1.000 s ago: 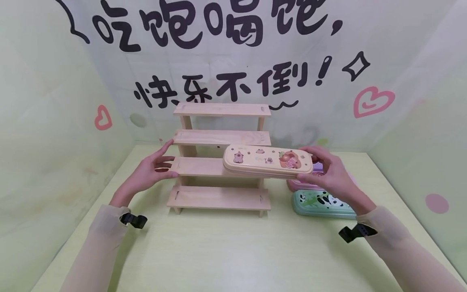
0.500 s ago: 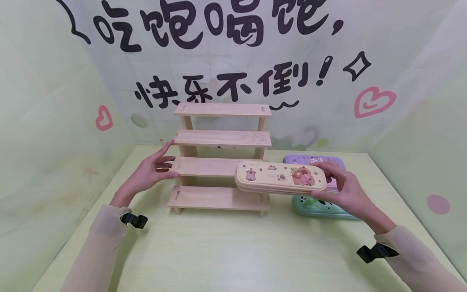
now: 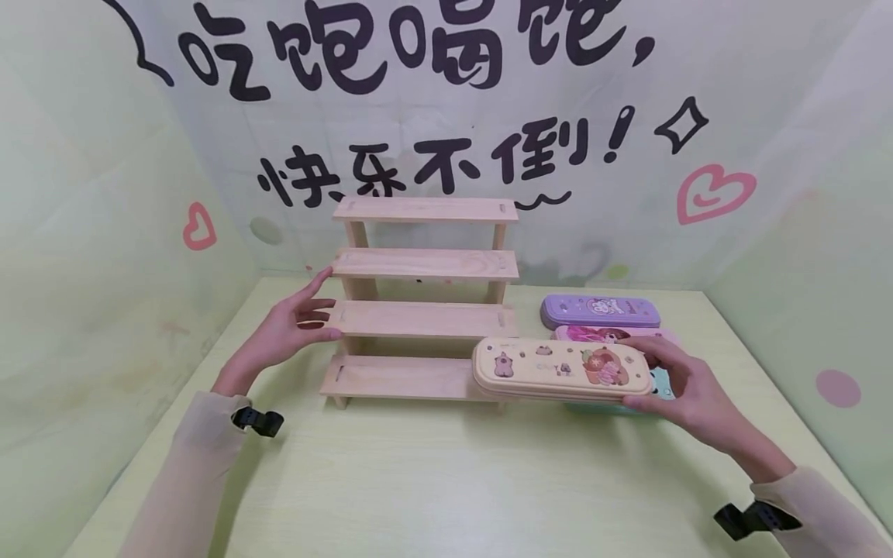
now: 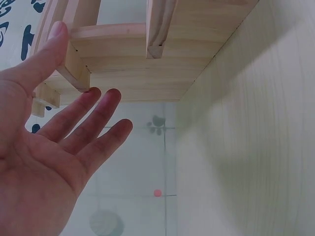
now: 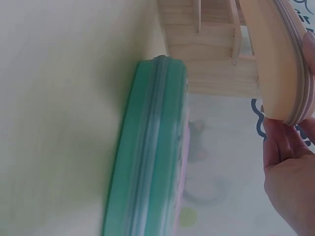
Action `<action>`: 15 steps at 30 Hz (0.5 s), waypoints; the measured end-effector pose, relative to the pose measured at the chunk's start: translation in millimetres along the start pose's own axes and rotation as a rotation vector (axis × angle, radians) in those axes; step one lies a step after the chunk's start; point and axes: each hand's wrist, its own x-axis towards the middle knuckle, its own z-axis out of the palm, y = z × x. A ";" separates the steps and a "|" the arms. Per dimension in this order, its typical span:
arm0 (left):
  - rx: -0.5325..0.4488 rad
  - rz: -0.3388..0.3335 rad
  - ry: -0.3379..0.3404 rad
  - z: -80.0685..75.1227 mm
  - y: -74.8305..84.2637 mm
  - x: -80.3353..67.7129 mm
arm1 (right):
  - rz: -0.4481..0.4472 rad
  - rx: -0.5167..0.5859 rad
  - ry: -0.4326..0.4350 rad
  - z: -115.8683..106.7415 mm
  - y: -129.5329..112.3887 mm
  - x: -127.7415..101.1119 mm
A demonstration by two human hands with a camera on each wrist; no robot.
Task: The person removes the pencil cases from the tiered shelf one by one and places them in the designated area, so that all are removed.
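My right hand (image 3: 698,395) grips the right end of a cream zippered pencil case (image 3: 533,367) with cartoon prints, thumb in front and fingers behind. In the head view the case overlaps the right end of the lowest shelf and part of a green pencil case. The right wrist view shows its zipper edge (image 5: 294,49) above the table. My left hand (image 3: 282,333) is at the left side of a wooden four-step rack (image 3: 418,319), thumb and fingertips at the shelf edges. In the left wrist view the fingers (image 4: 101,118) are spread and relaxed.
Right of the rack lie a purple pencil case (image 3: 600,311), a pink one (image 3: 579,333) in front of it, and the green one (image 5: 147,147) nearest me. A printed cloth (image 3: 446,116) hangs behind the pale table (image 3: 418,480).
My right hand has brought the cream case down and to the right, away from the rack's upper steps, uncovering the purple case. The left hand stays in place.
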 end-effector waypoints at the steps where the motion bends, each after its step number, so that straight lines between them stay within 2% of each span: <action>1: -0.004 0.002 0.000 0.3 -0.2 -0.3 | -0.005 0.006 -0.002 -1.0 1.1 -2.5; 10: -0.001 0.004 0.010 0.3 -2.0 -2.2 | 0.032 -0.013 -0.040 -18.9 6.4 -27.4; 15: -0.007 0.011 0.002 -0.3 -1.7 -0.8 | 0.041 -0.039 -0.035 -29.7 13.2 -49.9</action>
